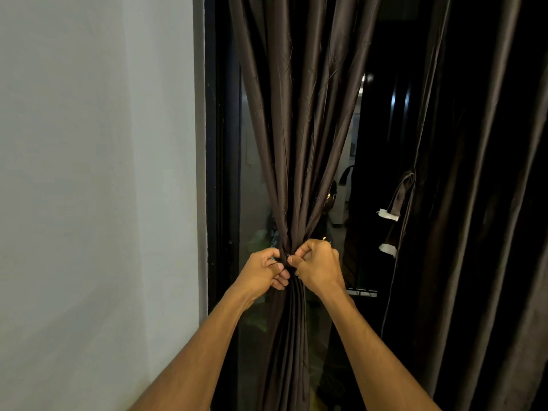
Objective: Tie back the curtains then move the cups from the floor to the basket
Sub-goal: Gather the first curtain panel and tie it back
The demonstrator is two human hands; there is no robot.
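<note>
A dark brown curtain (299, 129) hangs gathered into a tight bunch at waist height in front of a dark window. My left hand (262, 272) grips the bunch from the left, a thin dark band across its fingers. On the right side of the bunch my right hand (318, 266) pinches a tie-back at the same spot. A second dark curtain (474, 203) hangs loose at the right. A fabric tie-back strap (398, 200) with white ends dangles from its edge. No cups or basket are in view.
A white wall (98, 188) fills the left side. The black window frame (221, 173) runs down beside it, with dark glass (255, 173) showing reflections behind the curtains.
</note>
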